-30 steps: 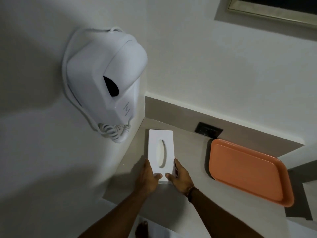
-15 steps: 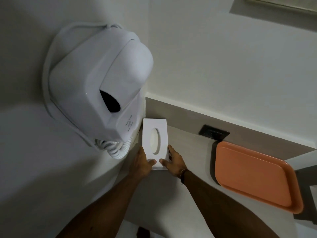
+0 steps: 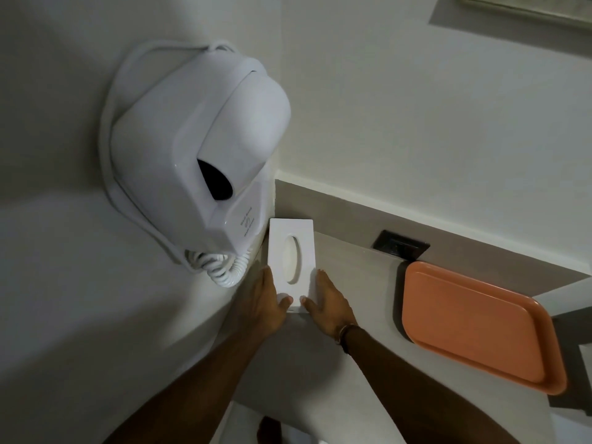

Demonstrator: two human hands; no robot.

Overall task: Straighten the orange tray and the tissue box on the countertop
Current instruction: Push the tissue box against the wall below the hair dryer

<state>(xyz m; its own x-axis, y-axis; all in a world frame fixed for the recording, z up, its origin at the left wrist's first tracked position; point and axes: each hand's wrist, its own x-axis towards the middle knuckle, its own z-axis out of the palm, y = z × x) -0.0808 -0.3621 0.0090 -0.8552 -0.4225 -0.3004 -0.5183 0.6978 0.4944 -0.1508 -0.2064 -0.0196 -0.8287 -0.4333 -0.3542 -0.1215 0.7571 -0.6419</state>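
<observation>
A white tissue box (image 3: 292, 241) with an oval slot lies on the grey countertop (image 3: 349, 283), its far end close to the back corner. My left hand (image 3: 264, 302) grips its near left side and my right hand (image 3: 326, 301) its near right side, both thumbs resting on the top face. An orange tray (image 3: 474, 322) lies flat on the countertop to the right, apart from both hands, its long side slanted relative to the back wall.
A white wall-mounted hair dryer (image 3: 192, 155) with a coiled cord (image 3: 224, 267) hangs on the left wall just above the box. A dark wall socket (image 3: 402, 246) sits in the backsplash behind the tray. A framed edge (image 3: 528, 8) shows at top right.
Both hands have pushed the tissue box farther back toward the corner under the hair dryer. The tray has not moved.
</observation>
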